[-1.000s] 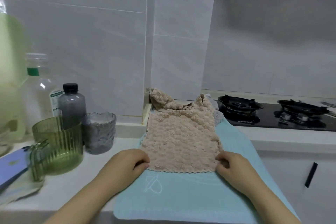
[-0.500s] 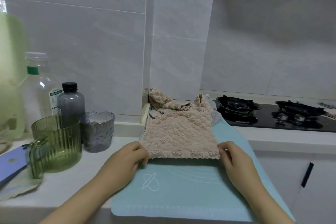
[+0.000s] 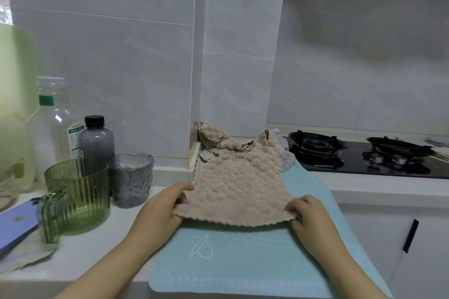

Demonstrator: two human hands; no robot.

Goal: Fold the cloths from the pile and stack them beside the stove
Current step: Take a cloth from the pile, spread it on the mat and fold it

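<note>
The left hand (image 3: 162, 209) and right hand (image 3: 307, 216) each pinch a near corner of the beige cloth (image 3: 238, 192), its near edge raised just off the teal mat (image 3: 243, 262) on the bench (image 3: 97, 250). Its far end lies bunched over grey cloths (image 3: 285, 156) in the wall corner, just beside the stove (image 3: 364, 158). A green pitcher (image 3: 77, 196), grey glass (image 3: 132, 182), dark bottle (image 3: 96, 141) and clear bottle (image 3: 54, 116) crowd the left side.
</note>
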